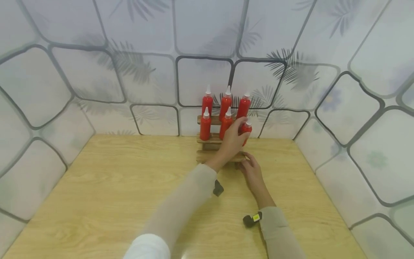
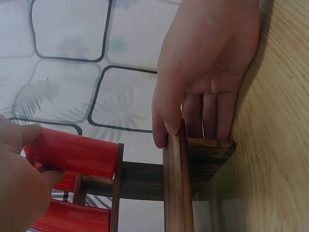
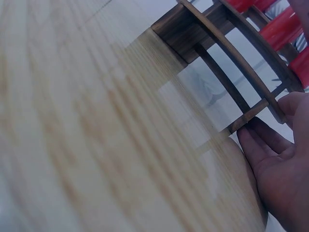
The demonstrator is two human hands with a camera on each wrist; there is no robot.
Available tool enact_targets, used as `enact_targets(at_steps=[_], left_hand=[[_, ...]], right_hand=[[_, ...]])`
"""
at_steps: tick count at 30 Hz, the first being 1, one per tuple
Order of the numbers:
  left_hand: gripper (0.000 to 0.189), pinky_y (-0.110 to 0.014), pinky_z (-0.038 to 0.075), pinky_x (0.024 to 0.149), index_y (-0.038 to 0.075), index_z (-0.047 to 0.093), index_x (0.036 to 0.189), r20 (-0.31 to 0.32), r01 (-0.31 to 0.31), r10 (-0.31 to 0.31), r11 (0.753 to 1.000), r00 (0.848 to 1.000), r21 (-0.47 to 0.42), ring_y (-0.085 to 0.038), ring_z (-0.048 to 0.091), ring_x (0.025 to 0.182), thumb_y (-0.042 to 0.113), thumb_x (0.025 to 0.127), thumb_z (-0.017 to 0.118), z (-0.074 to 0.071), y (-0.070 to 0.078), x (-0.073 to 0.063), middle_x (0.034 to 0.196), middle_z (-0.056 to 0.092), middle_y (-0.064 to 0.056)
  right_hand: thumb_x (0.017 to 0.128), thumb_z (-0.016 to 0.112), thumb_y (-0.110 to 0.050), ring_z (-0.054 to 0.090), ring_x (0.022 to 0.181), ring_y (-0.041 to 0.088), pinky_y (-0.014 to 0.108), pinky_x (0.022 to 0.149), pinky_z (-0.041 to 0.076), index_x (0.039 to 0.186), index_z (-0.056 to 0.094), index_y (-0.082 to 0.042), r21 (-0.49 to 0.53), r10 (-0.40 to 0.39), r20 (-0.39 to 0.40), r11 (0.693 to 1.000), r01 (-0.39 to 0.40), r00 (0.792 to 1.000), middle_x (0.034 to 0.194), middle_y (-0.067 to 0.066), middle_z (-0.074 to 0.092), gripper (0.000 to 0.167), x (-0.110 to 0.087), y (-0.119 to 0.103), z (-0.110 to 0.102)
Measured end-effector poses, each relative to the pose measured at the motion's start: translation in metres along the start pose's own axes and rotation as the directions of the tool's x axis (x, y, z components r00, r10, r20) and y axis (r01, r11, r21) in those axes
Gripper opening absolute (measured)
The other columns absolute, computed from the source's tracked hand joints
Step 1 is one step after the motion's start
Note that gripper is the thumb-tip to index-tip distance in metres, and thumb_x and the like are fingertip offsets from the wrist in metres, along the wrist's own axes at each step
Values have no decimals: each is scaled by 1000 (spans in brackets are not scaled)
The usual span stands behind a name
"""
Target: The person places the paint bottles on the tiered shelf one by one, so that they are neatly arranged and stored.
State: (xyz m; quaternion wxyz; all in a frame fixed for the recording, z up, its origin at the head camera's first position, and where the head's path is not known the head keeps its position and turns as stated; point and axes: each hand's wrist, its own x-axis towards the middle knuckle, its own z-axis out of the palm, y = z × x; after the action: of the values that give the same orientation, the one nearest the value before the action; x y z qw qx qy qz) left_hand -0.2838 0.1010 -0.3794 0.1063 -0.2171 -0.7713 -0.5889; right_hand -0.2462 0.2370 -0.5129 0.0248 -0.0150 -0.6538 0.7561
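Note:
A stepped wooden rack [image 1: 207, 156] stands on the table near the back wall, with red squeeze bottles on its top and middle steps. My left hand [image 1: 231, 140] grips the red squeeze bottle [image 1: 247, 128] at the right end of the middle step. Seen in the left wrist view, that bottle [image 2: 79, 153] has its base at the step, its thumb side partly covered by my left hand [image 2: 21, 174]. My right hand [image 1: 253, 173] holds the right end of the lowest step, thumb above and fingers beneath; the right wrist view shows this hand [image 3: 285, 164] too.
The other bottles, such as the middle-step left one [image 1: 205, 127] and the top-step right one [image 1: 244, 107], have white nozzles or caps. Patterned walls [image 1: 152, 79] enclose the wooden table [image 1: 129, 187]. Black wrist devices [image 1: 250, 220] sit at both sleeves.

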Motion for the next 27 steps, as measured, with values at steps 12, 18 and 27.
enact_targets(at_steps=[12, 18, 27], left_hand=[[50, -35, 46, 111, 11, 48, 146, -44, -7, 9, 999, 999, 32, -20, 57, 125, 5, 98, 62, 7, -3, 16, 139, 60, -9], [51, -36, 44, 113, 11, 46, 147, -47, 12, -10, 999, 999, 30, -20, 55, 127, 3, 98, 61, 10, -3, 22, 142, 57, -9], [53, -34, 43, 113, 15, 47, 146, -79, 34, -29, 998, 996, 57, -19, 54, 129, 3, 98, 63, 13, -3, 28, 142, 57, -6]], right_hand=[[104, 50, -14, 65, 112, 31, 38, 103, 53, 148, 44, -6, -27, -14, 12, 1000, 14, 1000, 116, 13, 60, 44, -1, 0, 1], [105, 51, -12, 61, 118, 32, 43, 108, 49, 147, 45, -5, 17, -11, 15, 1000, 11, 1000, 131, 22, 55, 43, -1, -1, 2], [105, 50, -13, 63, 115, 19, 35, 107, 50, 149, 43, -5, -12, -9, 19, 1000, 10, 1000, 135, 22, 54, 45, -2, -2, 2]])
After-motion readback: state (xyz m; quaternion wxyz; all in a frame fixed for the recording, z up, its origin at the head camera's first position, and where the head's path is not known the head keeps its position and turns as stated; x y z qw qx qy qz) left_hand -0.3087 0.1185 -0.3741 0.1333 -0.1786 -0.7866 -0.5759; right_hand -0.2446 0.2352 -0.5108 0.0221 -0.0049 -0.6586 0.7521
